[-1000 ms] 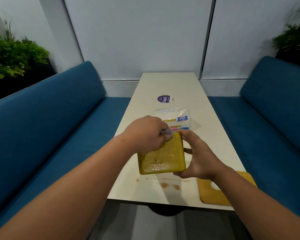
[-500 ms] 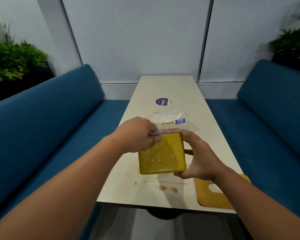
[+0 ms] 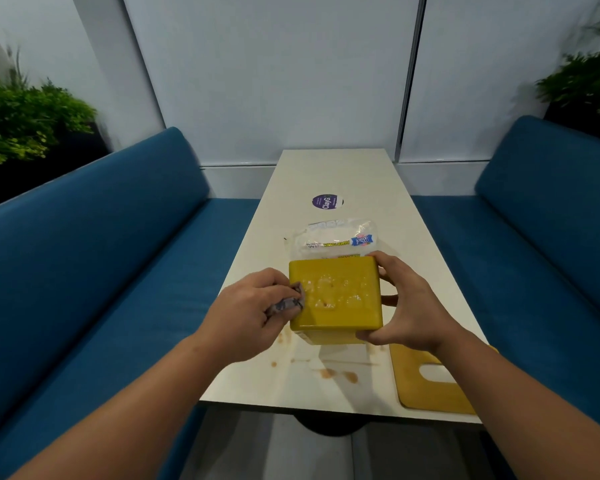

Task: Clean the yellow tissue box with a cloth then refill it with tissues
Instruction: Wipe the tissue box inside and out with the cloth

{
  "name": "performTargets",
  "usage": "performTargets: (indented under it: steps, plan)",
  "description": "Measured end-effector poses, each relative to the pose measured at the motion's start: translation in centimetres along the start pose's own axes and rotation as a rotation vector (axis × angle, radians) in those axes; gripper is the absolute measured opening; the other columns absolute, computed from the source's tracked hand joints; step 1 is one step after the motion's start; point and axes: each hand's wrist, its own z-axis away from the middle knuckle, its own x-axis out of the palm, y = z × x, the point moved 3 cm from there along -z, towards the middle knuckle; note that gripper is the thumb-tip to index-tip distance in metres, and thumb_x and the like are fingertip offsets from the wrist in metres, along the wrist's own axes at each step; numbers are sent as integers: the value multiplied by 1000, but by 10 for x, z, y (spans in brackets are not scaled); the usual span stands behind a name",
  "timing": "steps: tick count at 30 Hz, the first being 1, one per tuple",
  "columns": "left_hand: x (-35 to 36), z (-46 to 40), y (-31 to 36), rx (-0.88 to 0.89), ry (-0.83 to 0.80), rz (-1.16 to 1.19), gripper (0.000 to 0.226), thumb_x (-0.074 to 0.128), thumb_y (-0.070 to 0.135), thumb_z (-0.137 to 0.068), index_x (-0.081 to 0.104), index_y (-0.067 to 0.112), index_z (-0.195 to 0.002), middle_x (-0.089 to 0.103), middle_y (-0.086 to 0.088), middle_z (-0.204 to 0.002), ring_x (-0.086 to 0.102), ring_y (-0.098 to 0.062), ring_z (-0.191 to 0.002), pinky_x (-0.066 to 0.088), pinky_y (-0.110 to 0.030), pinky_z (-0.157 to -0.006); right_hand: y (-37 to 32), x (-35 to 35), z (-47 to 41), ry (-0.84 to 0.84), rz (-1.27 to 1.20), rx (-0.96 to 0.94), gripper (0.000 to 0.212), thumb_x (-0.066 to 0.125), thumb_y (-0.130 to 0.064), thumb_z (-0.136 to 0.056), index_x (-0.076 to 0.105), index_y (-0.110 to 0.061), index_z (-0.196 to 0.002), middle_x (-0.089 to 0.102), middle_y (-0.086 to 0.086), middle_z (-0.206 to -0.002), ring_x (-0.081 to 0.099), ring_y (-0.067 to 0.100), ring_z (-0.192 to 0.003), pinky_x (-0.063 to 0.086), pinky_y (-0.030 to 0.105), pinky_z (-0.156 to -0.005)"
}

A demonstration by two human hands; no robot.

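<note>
The right hand (image 3: 407, 306) has its grip curled round the right side of the square yellow plastic tissue box (image 3: 336, 296), thumb at the near corner and fingers over the far edge, holding it tilted just above the near part of the long pale desk (image 3: 329, 168), its broad flat face turned up. The left hand (image 3: 246, 313) pinches a small crumpled grey cloth (image 3: 289, 302) in curled fingers and presses it against the box's left edge. That upturned face is wet and smeared, with pale blotches and a few orange-brown specks across its middle, so I judge the wiping well short of done. The dirt lies to the right of the cloth, straight across the face toward the holding hand; the cloth hand is the nearer of the two to it, and a stroke rightward along the face would cover it. Just behind the box, touching or nearly touching its far edge, lies a clear plastic pack of white paper towels (image 3: 333, 240), unopened as far as I can tell. Brown drips (image 3: 338, 374) mark the desk below the box. A flat yellow lid with a slot (image 3: 430, 379) lies at the near right corner, under the right forearm. Blue cushioned benches (image 3: 101, 244) run down both sides.
</note>
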Motion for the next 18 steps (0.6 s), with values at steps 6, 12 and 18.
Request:
performTargets:
  steps: [6, 12, 18]
  plan:
    - [-8, -13, -5, -54, 55, -37, 35, 49, 43, -90, 73, 22, -105, 61, 11, -98, 58, -11, -79, 54, -31, -61, -5, 4, 3, -31, -18, 9, 108, 92, -38, -49, 29, -50, -136, 40, -26, -136, 42, -7, -124, 51, 13, -84]
    - [6, 7, 7, 88, -111, -28, 27, 53, 39, -92, 72, 26, -108, 61, 11, -103, 57, -6, -85, 51, -22, -69, 1, 4, 6, -18, -23, 35, 110, 93, -34, -50, 30, -42, -140, 39, -26, -137, 41, -9, -124, 50, 10, -83]
    - [18, -1, -4, -412, -114, 282, 32, 57, 34, -94, 57, 43, -125, 54, 17, -126, 53, -5, -110, 45, -22, -92, 7, 6, 9, -46, -71, 93, 111, 94, -35, -49, 29, -47, -138, 39, -25, -137, 41, -4, -127, 52, 17, -85]
